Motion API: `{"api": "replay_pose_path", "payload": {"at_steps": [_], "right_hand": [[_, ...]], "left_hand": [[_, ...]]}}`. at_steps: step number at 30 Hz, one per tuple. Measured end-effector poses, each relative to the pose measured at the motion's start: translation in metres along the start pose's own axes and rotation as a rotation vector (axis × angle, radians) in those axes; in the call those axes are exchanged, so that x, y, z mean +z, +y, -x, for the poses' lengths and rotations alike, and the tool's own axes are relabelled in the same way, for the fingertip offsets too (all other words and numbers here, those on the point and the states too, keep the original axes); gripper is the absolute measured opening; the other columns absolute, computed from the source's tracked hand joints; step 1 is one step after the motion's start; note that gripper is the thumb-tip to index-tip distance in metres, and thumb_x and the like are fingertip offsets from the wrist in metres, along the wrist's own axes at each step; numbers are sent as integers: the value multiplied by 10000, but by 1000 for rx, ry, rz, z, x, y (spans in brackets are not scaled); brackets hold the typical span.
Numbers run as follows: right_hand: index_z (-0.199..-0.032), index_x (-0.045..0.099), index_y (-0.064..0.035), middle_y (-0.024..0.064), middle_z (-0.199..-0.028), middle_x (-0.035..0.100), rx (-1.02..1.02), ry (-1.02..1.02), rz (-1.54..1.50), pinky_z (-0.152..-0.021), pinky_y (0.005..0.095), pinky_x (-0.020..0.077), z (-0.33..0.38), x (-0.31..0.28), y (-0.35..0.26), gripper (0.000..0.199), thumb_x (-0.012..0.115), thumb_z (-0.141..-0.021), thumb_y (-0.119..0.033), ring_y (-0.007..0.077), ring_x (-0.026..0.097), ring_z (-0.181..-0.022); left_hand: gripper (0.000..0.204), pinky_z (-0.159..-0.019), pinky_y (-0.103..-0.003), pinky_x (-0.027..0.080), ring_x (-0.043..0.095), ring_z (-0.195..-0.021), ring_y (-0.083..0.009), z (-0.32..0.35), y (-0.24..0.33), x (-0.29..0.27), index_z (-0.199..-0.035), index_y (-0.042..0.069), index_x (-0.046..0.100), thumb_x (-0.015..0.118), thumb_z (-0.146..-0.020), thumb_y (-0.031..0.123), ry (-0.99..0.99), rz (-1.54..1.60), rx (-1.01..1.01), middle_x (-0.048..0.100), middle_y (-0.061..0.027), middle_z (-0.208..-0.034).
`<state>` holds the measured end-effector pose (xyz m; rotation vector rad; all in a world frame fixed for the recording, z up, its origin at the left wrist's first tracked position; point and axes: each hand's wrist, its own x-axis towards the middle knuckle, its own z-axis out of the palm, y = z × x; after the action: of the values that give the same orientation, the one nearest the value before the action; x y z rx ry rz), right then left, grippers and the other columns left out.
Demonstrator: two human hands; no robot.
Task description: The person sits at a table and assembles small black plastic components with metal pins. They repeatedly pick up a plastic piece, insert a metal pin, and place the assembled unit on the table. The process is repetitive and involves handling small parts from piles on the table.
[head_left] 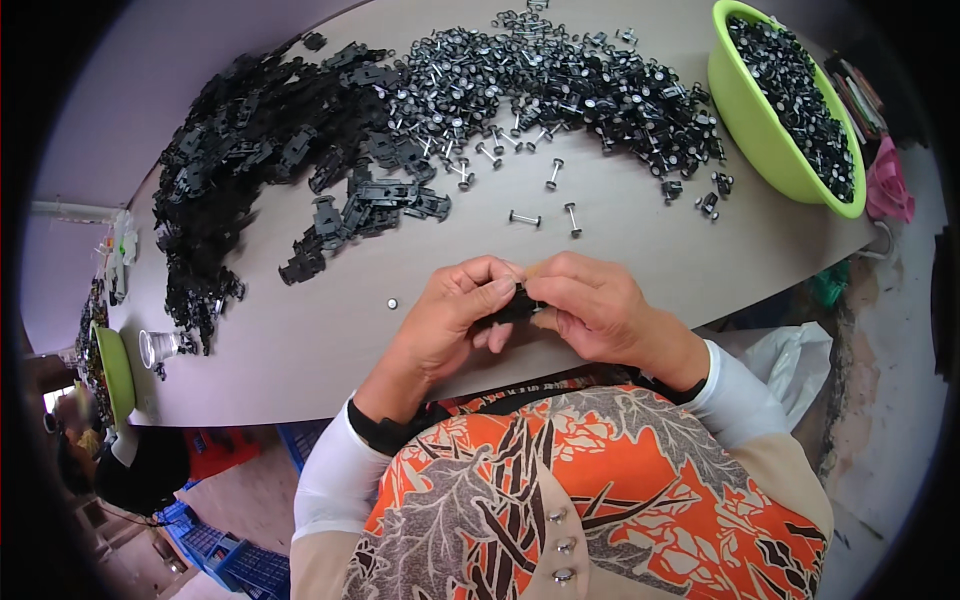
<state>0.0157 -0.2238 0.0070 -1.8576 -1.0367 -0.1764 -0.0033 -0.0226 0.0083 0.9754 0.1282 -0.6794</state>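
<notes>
Your hands: your left hand (455, 305) and right hand (590, 300) met just over the near table edge, both pinched from either side on one small black plastic part (515, 305).
Part position: it sat between your fingertips, mostly hidden, at the centre of view, above the table (300, 350) rim rather than well over it.
Slip risk: you held the part at the brink; had your pinch loosened, it would likely have dropped to your lap or the floor, not the tabletop.
Stray pieces: one small round silver piece (392, 302) lay at 9 o'clock of your hands, loose axle pins (524, 218) at 12 o'clock; a sweeping wrist could have rolled them off.
Open room: bare table lay between your hands and the piles, widest toward 9 o'clock.
Piles: black frames (250, 150) heaped at 10 to 11 o'clock, wheel-and-axle sets (560, 85) at 12 to 1 o'clock.
Bowl edge: the green bowl (745, 120) of black wheels stood at 2 o'clock, close to the table's far right corner, where a knock might have tipped it.
</notes>
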Motion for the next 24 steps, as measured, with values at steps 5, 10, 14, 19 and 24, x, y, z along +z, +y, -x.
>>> {"api": "replay_pose_path", "payload": {"at_steps": [5, 10, 14, 19, 24], "right_hand": [[-985, 578, -32, 71, -862, 576, -69, 61, -2, -613, 357, 497, 1, 1, -4, 377, 730, -644, 23, 263, 601, -749], [-1018, 567, -48, 94, -900, 576, 46, -3, 43, -651, 365, 504, 6, -6, -6, 374, 735, -684, -58, 296, 609, -782], [-957, 574, -30, 125, -915, 589, 216, 112, 242, -655, 383, 501, 19, -61, 11, 232, 624, -734, 11, 322, 611, -759], [-920, 585, -17, 113, -914, 587, 338, 122, 751, -697, 397, 484, 49, -136, 38, 246, 516, -719, 107, 326, 591, -816], [-913, 579, -16, 124, -912, 553, 444, 24, 663, -728, 409, 468, 59, -132, 43, 251, 520, -700, 103, 335, 563, -839]], "left_hand": [[160, -437, -186, 346, 539, -517, -88, 1, 1, 2, -948, 36, 603, 597, -937, 196, -14, 47, -19, 625, -39, -803], [171, -450, -186, 388, 558, -514, -105, -3, 3, 2, -939, 20, 593, 592, -937, 192, 17, -177, -87, 637, -70, -790], [154, -458, -220, 483, 617, -534, -144, -10, 5, 11, -954, 3, 582, 612, -916, 150, 118, -156, -3, 646, -90, -783], [158, -462, -240, 509, 634, -550, -162, -14, 7, 5, -982, -9, 588, 603, -916, 134, 95, -114, -13, 659, -111, -810], [171, -475, -250, 521, 640, -565, -165, -13, 10, 3, -982, -15, 589, 580, -928, 146, 101, -112, -22, 660, -118, -813]]}}
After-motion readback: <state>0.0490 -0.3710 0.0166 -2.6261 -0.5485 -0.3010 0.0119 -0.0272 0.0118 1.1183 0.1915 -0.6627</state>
